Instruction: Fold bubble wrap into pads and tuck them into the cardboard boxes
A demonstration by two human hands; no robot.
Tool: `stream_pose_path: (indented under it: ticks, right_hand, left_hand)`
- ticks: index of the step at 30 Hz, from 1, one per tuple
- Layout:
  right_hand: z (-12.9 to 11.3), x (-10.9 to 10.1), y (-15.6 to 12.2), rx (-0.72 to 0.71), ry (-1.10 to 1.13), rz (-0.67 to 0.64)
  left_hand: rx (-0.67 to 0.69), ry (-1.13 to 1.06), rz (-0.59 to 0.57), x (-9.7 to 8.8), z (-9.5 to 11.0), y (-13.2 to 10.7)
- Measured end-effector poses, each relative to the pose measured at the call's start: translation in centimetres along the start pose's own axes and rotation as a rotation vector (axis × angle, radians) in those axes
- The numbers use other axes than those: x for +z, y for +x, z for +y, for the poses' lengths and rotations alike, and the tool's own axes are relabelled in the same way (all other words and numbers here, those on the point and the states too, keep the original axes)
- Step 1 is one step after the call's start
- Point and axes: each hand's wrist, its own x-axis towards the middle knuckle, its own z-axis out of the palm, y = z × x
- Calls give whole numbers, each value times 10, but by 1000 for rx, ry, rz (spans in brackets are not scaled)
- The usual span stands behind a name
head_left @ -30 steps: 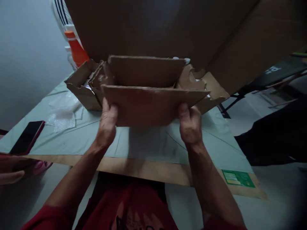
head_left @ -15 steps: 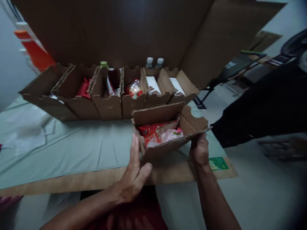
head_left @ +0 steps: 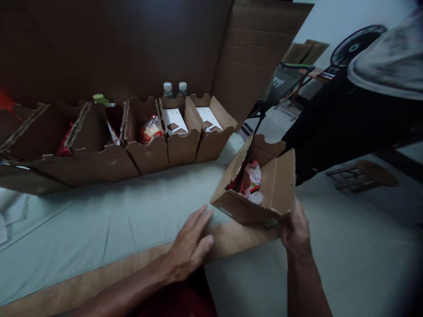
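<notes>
Head view shows me the right hand (head_left: 295, 226) at the near right corner of the table (head_left: 109, 220), its grip clamped on the near right bottom edge of a small open cardboard box (head_left: 264, 196). That box is tilted with its open top leaning toward the far left, and it hangs partly past the table edge, over the floor. Inside it I can make out red and pink snack packets (head_left: 251, 178), crumpled together. The left hand (head_left: 191, 246) lies flat on the bare wooden edge of the table, just left of the box, grip apart with fingers spread and holding nothing. A pale green cloth covers most of the table. Along its far side stands a row of open cardboard boxes (head_left: 148, 149) set side by side; one holds a red and yellow packet (head_left: 150, 128), and two hold white cards. Two clear bottles with white caps (head_left: 168, 89) stand behind the row, against a tall cardboard sheet (head_left: 132, 44). On the far right stands another person (head_left: 346, 114), with a wooden stool (head_left: 366, 172) on the floor beside them.
</notes>
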Motion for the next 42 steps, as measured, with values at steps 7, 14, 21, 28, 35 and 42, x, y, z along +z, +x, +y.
stream_pose_path:
  ticks: [7,14,21,28,35,42]
  right_hand:
    - [6,32,-26,151,-369,-208]
    - [18,17,132,137,-126,-291]
    - [29,72,220,83,-13,-377]
    - [9,71,202,-53,-180,-183]
    - [-86,126,147,-412,-436,-120]
    - [-127,162,133,-449,-729,-288]
  left_hand:
    - [27,395,315,-21,-52,-25]
    - [108,600,406,-18,-62,-43]
    - [77,632,411,-15,-61,-39]
    - [38,572,444,-13,-61,-39]
    - [23,552,446,-15,-59,-38]
    - [55,516,492,-15,-59,-41]
